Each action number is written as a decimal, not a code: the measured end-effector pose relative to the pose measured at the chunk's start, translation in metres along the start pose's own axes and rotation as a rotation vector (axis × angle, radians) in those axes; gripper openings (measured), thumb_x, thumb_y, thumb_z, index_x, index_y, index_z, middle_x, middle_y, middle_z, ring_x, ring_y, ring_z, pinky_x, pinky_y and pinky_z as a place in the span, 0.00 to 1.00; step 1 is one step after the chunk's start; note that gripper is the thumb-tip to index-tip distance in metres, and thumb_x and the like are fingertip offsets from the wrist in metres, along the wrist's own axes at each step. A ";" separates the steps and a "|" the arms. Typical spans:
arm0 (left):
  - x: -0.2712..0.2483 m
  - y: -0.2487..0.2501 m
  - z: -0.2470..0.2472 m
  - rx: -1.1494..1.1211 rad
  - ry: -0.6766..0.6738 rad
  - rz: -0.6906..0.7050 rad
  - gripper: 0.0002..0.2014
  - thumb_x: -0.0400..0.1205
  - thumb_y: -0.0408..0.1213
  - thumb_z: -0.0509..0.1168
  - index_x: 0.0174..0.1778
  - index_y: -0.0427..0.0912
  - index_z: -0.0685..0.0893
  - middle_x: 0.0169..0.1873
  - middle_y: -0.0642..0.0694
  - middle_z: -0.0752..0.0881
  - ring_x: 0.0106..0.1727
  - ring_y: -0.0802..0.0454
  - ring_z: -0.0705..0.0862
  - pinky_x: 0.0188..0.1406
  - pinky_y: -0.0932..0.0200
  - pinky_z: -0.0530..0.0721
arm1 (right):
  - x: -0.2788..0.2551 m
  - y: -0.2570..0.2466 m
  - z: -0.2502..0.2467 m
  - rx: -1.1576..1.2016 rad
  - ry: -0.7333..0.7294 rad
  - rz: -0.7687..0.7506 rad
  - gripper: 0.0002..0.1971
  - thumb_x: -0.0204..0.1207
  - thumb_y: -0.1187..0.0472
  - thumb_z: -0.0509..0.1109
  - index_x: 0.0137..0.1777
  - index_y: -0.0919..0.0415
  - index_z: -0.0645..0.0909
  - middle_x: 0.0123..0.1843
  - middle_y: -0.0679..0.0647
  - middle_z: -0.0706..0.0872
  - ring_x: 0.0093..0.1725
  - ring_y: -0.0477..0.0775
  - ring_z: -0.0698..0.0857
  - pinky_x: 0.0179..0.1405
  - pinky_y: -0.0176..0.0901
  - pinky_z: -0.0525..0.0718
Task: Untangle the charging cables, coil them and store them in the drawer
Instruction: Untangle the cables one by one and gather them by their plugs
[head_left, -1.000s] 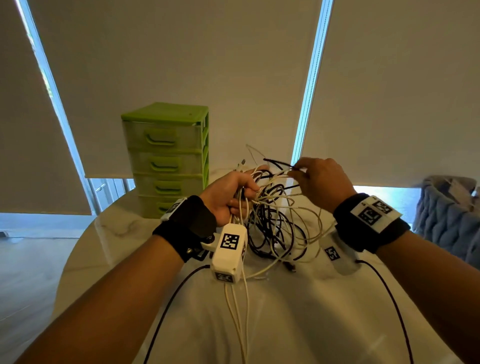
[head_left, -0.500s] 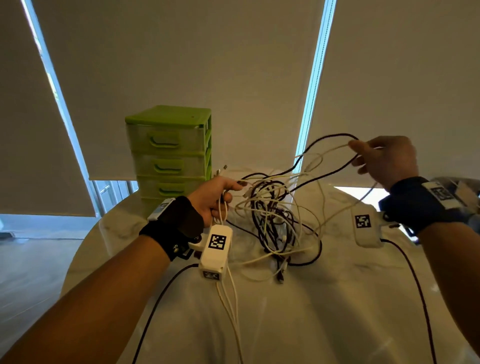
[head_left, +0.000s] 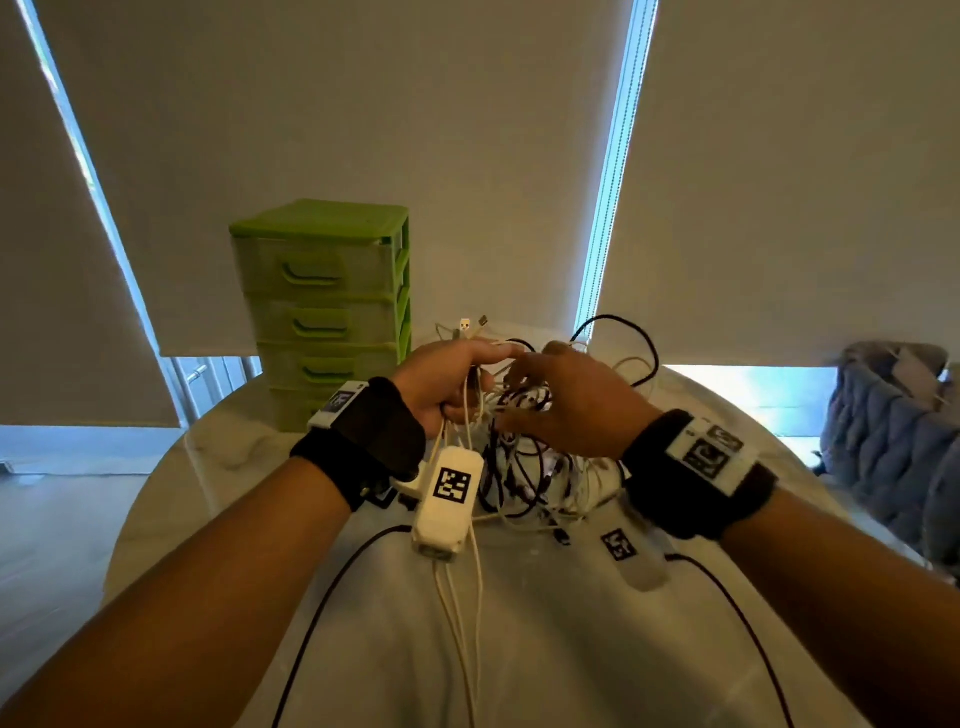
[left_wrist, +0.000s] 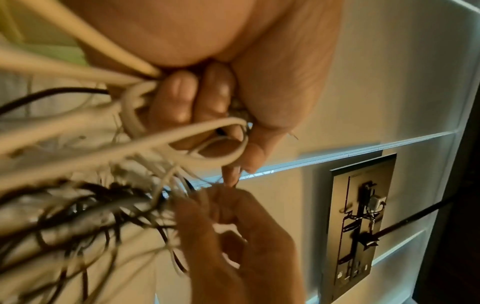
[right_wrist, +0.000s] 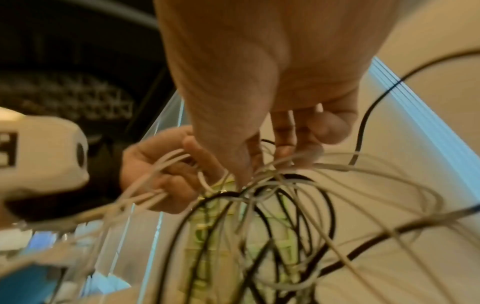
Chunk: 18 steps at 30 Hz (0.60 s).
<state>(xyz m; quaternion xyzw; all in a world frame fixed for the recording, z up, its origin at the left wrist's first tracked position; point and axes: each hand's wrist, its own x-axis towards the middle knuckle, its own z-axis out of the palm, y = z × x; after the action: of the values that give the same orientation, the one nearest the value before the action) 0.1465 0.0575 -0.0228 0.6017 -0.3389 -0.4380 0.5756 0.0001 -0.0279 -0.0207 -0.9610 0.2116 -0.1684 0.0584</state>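
I see drawn blinds (head_left: 363, 130) behind a round white table (head_left: 545, 649); the green drawers (head_left: 324, 306) stand at its far left. My left hand (head_left: 447, 382) grips the cables (head_left: 524, 457) above it, my right hand (head_left: 571, 402) pinching strands.

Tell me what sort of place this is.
Probably a room in a home: a round marble-look table by windows with roller blinds, a green plastic drawer unit on it, and a grey knitted throw alongside.
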 end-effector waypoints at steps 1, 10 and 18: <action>-0.002 0.000 -0.002 0.023 -0.008 -0.026 0.09 0.85 0.40 0.61 0.54 0.49 0.87 0.21 0.51 0.72 0.14 0.61 0.59 0.12 0.70 0.54 | 0.002 0.003 0.004 -0.071 0.026 -0.025 0.15 0.77 0.43 0.68 0.59 0.49 0.81 0.49 0.49 0.79 0.47 0.53 0.83 0.46 0.49 0.84; -0.016 0.010 -0.044 0.163 0.030 -0.169 0.08 0.85 0.38 0.61 0.52 0.42 0.84 0.17 0.54 0.65 0.13 0.60 0.54 0.10 0.70 0.51 | 0.011 0.092 -0.055 -0.098 0.286 0.262 0.06 0.79 0.68 0.67 0.52 0.64 0.85 0.48 0.62 0.88 0.48 0.64 0.85 0.44 0.47 0.78; -0.016 0.004 -0.079 0.519 0.264 -0.202 0.23 0.67 0.59 0.74 0.45 0.42 0.84 0.19 0.50 0.61 0.15 0.57 0.56 0.20 0.64 0.53 | -0.017 0.152 -0.106 -0.093 0.454 0.619 0.09 0.77 0.72 0.65 0.54 0.69 0.85 0.56 0.71 0.85 0.58 0.73 0.82 0.59 0.56 0.79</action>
<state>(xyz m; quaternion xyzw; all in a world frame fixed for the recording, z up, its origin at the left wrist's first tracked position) 0.2129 0.1028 -0.0208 0.8108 -0.3002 -0.3100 0.3954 -0.1106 -0.1626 0.0453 -0.7917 0.5065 -0.3414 0.0147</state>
